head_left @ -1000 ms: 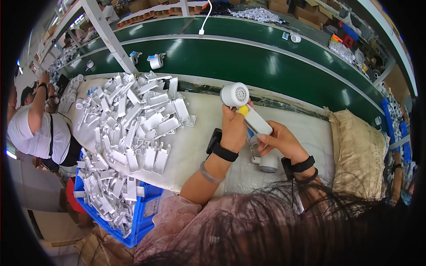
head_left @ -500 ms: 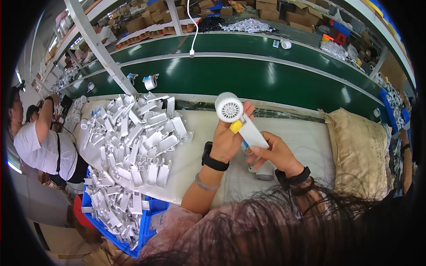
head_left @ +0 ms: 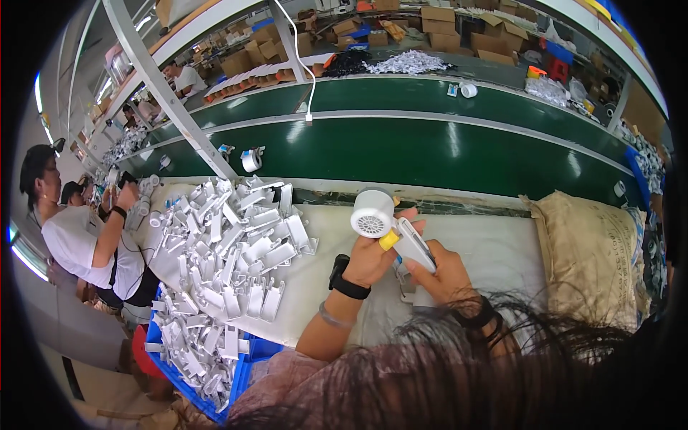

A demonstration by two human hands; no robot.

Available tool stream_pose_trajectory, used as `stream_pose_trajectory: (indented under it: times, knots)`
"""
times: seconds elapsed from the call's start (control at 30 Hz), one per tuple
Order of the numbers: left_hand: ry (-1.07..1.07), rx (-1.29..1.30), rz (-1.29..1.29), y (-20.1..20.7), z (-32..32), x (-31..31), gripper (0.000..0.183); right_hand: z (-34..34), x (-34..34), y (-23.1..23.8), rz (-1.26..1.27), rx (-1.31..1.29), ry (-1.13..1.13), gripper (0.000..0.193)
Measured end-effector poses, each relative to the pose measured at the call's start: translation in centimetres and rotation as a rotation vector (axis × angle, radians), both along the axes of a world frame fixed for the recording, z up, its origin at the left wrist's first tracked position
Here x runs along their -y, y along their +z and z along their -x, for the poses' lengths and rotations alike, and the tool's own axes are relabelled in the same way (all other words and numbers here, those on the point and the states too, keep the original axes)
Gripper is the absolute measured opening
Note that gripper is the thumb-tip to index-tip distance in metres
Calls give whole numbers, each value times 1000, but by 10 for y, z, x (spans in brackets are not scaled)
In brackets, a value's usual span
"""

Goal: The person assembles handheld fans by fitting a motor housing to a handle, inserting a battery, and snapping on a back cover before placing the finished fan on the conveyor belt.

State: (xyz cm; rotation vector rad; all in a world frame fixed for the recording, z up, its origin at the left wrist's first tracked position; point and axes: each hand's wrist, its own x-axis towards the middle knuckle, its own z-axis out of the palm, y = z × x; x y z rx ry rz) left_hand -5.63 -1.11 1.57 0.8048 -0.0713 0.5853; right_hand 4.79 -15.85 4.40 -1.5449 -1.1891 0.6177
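Observation:
A white device [head_left: 373, 213], much like a small hair dryer, has a round drum with a grille and a flat handle slanting down to the right. My left hand [head_left: 367, 264] is closed around it just below the drum, with something yellow [head_left: 389, 239] at the thumb. Lower on the handle, my right hand [head_left: 448, 272] grips the white shell piece [head_left: 416, 247], its thumb along the edge. Beneath that hand another white part [head_left: 423, 297] lies on the pale work surface [head_left: 358, 315], mostly hidden.
On my left is a big heap of white handle shells [head_left: 244, 236], with more in a blue bin [head_left: 161, 358] below. A stuffed woven sack [head_left: 584, 261] sits at the right. Beyond runs a green conveyor [head_left: 387, 154] carrying a few white units. A co-worker [head_left: 93, 229] works at far left.
The view has shifted, so the scene sits lower. The device has turned, its grille facing further down and the handle's side edge showing. My right hand has closed more around the handle.

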Motion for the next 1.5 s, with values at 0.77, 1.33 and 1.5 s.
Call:
stream_pose_trajectory:
  times: [0.77,1.33,1.5]
  knots:
    - [899,-1181,-1264,-52,-153,-266,56,-96,12,-58,250,195,-188,19]
    - [-30,-635,-2004,-16,5,-37,47,-97,11,-65,207,175,-2,20]
    - [20,-928,-1899,-9,12,-22,39,-63,5,-46,139,159,242,24]
